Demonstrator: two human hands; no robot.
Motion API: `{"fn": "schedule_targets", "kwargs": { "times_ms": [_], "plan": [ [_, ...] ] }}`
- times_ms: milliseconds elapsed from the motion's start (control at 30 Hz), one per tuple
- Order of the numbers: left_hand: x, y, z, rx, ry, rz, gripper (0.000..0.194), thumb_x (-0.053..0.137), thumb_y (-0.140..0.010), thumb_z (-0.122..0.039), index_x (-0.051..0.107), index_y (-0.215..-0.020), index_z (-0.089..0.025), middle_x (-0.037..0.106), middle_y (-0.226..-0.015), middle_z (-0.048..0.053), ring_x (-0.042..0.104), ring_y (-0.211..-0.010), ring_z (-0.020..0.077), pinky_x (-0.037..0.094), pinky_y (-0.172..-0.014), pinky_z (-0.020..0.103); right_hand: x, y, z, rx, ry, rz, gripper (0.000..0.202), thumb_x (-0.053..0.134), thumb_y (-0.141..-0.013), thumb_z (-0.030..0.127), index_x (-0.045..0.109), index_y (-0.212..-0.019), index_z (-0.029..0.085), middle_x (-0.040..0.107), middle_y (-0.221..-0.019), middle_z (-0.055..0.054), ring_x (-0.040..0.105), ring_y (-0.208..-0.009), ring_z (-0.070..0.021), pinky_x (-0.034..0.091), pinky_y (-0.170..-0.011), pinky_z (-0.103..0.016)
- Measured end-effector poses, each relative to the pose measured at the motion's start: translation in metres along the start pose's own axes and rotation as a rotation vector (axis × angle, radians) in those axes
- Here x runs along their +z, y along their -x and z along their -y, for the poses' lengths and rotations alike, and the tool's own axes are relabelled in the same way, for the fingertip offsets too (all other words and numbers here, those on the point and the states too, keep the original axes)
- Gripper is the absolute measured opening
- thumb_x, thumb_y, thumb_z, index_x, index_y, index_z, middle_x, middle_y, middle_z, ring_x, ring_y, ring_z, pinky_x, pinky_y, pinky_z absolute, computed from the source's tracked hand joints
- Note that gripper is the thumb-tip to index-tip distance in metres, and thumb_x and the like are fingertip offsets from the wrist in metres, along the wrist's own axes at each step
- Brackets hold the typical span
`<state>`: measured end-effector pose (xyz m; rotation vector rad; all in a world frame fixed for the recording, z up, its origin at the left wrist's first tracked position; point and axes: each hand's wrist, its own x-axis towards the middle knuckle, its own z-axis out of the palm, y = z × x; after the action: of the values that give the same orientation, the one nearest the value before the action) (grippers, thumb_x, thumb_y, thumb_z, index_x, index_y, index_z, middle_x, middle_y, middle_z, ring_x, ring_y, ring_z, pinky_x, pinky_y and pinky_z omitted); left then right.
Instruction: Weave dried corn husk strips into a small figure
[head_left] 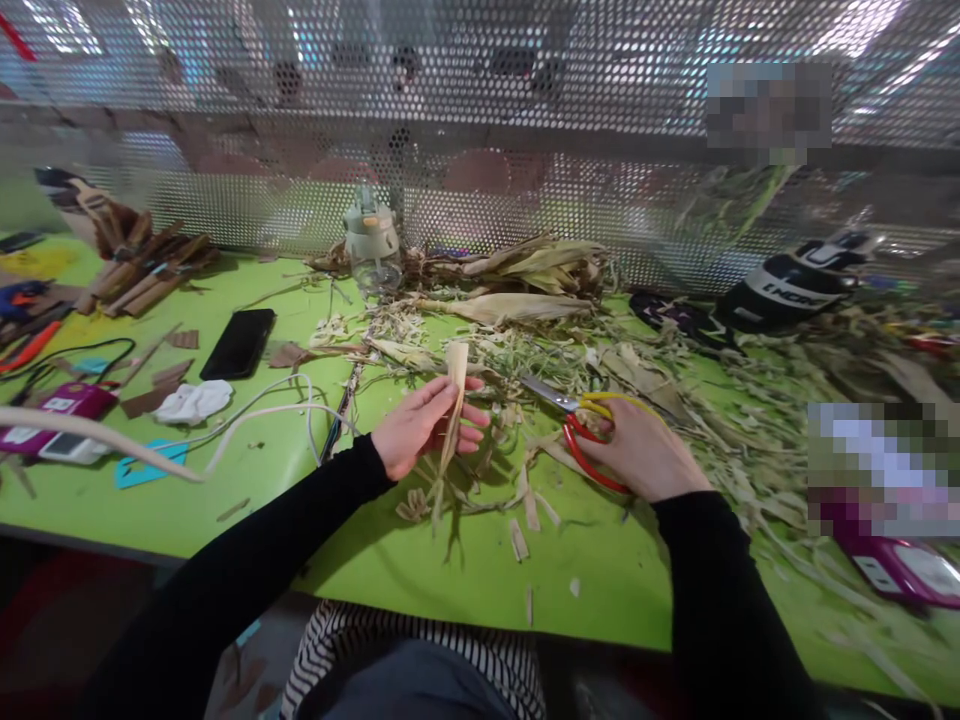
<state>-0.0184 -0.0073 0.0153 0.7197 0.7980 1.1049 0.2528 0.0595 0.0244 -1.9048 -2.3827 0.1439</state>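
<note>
A pale strip of dried corn husk stands upright in my left hand, pinched by the thumb against the fingers, its thin shredded end hanging below. My right hand is on the table, gripping a pair of scissors with red and yellow handles. The scissor blades point up and left toward the left hand but do not touch the strip. Cut husk scraps lie on the green table beneath and between my hands.
Behind lie whole dried husks, a clear bottle and a perforated metal screen. A black phone, crumpled white tissue, white cable and magenta device lie left. A black bottle lies tilted at right among husk shreds.
</note>
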Motion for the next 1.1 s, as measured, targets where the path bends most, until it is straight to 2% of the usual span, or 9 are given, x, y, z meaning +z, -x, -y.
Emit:
{"fn": "schedule_targets", "kwargs": {
  "times_ms": [100,200,333,400,567,700,800,933,1100],
  "plan": [
    [0.0,-0.002,0.002,0.04,-0.011,0.06,0.031,0.044,-0.092,-0.036,0.058,-0.111,-0.016,0.054,-0.06,-0.003,0.041,-0.044,0.0042,0.034,-0.043,0.015,-0.01,0.005,-0.005,0.038,0.083,-0.109,0.055,0.057,-0.072,0.058,0.062,-0.096,0.008,0.065,-0.087,-0.022,0.06,-0.082,-0.0359,0.046,-0.07,-0.046],
    [0.003,-0.004,0.006,-0.017,-0.018,0.103,0.032,0.042,-0.091,-0.035,0.061,-0.102,-0.012,0.046,-0.057,-0.004,0.033,-0.043,0.0038,0.026,-0.041,0.015,-0.021,0.013,0.024,-0.045,-0.107,-0.285,0.055,0.046,-0.085,0.052,0.058,-0.114,0.007,0.062,-0.11,-0.024,0.057,-0.102,-0.0361,0.044,-0.083,-0.05],
    [0.01,-0.003,0.015,-0.087,-0.065,0.15,0.016,0.056,-0.079,-0.022,0.059,-0.091,-0.012,0.054,-0.065,-0.002,0.043,-0.05,0.0047,0.033,-0.048,0.017,-0.018,0.016,0.081,-0.338,-0.732,0.15,0.04,0.049,-0.086,0.051,0.063,-0.106,0.019,0.067,-0.099,-0.008,0.063,-0.083,-0.0202,0.051,-0.071,-0.034],
    [0.013,-0.001,0.018,-0.1,-0.09,0.162,0.018,0.062,-0.076,-0.023,0.058,-0.091,-0.012,0.06,-0.073,0.001,0.05,-0.058,0.0068,0.039,-0.057,0.02,-0.009,0.014,0.095,-0.33,-0.949,0.144,0.033,0.054,-0.085,0.048,0.065,-0.093,0.018,0.067,-0.084,-0.004,0.061,-0.074,-0.017,0.05,-0.067,-0.03],
    [0.007,0.0,0.021,-0.138,-0.299,0.202,0.028,0.068,-0.076,-0.032,0.06,-0.095,-0.012,0.066,-0.086,0.006,0.06,-0.076,0.0136,0.044,-0.076,0.029,0.01,0.01,0.083,-0.13,-1.192,-0.069,0.026,0.062,-0.081,0.043,0.065,-0.083,0.017,0.051,-0.063,0.004,0.041,-0.052,-0.0076,0.035,-0.048,-0.021],
    [0.001,-0.003,0.022,-0.019,-0.559,0.167,0.024,0.063,-0.08,-0.033,0.066,-0.091,-0.012,0.066,-0.083,0.004,0.057,-0.078,0.0129,0.042,-0.077,0.027,0.014,0.01,0.073,-0.088,-1.308,-0.194,0.026,0.065,-0.078,0.043,0.062,-0.08,0.018,0.047,-0.061,0.005,0.038,-0.051,-0.0066,0.032,-0.046,-0.021],
    [0.003,-0.003,0.021,0.021,-0.627,0.138,0.027,0.057,-0.084,-0.037,0.066,-0.094,-0.013,0.065,-0.079,0.003,0.054,-0.067,0.0096,0.042,-0.065,0.023,0.014,0.014,0.076,-0.151,-1.354,-0.082,0.025,0.067,-0.078,0.042,0.062,-0.086,0.019,0.054,-0.068,0.003,0.044,-0.053,-0.0073,0.036,-0.047,-0.021],
    [0.007,-0.001,0.022,-0.133,-0.499,0.187,0.035,0.056,-0.084,-0.045,0.062,-0.098,-0.014,0.066,-0.084,0.004,0.051,-0.051,0.0056,0.038,-0.047,0.018,0.016,0.019,0.081,-0.211,-1.382,0.126,0.026,0.067,-0.079,0.039,0.062,-0.092,0.018,0.056,-0.065,0.004,0.043,-0.048,-0.0058,0.035,-0.044,-0.02],
    [0.012,0.001,0.024,-0.128,-0.237,0.122,0.034,0.062,-0.08,-0.045,0.059,-0.095,-0.015,0.067,-0.081,0.005,0.064,-0.062,0.0102,0.052,-0.06,0.023,0.02,0.019,0.083,-0.143,-1.449,0.103,0.026,0.065,-0.08,0.041,0.059,-0.089,0.017,0.052,-0.06,0.006,0.045,-0.048,-0.0053,0.036,-0.043,-0.018]
  ]
}}
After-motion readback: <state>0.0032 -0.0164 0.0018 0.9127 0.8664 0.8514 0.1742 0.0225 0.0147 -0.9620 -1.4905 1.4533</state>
